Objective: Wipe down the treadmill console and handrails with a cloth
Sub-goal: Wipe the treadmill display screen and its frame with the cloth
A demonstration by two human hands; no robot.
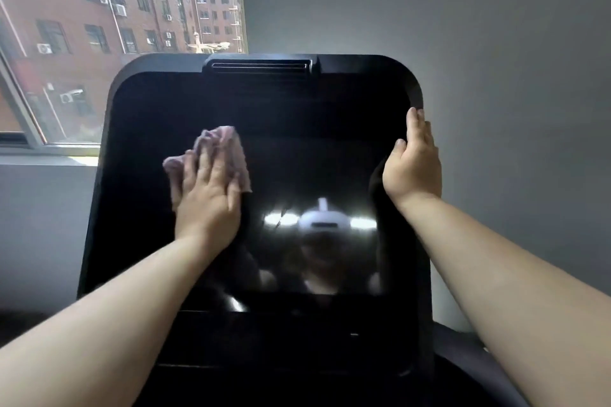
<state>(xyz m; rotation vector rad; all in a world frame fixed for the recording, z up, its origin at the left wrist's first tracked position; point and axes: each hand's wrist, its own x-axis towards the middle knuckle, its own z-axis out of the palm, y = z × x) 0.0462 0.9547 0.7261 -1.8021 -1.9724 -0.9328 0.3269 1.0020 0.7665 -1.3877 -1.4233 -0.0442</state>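
The treadmill console [297,102] fills the middle of the head view, a large black glossy panel with rounded top corners and a slot along its top edge. My left hand [206,198] lies flat on the left part of the screen, pressing a crumpled pinkish cloth [228,145] against it; the cloth sticks out above and beside my fingers. My right hand [413,162] grips the console's right edge, thumb on the front face and fingers wrapped around the rim. The handrails are mostly hidden; only a dark curved part [469,353] shows at lower right.
A window [99,26] at upper left looks onto red brick buildings, with its sill at the console's left side. A grey wall [463,26] stands behind and to the right. The screen's lower half reflects lights and a headset.
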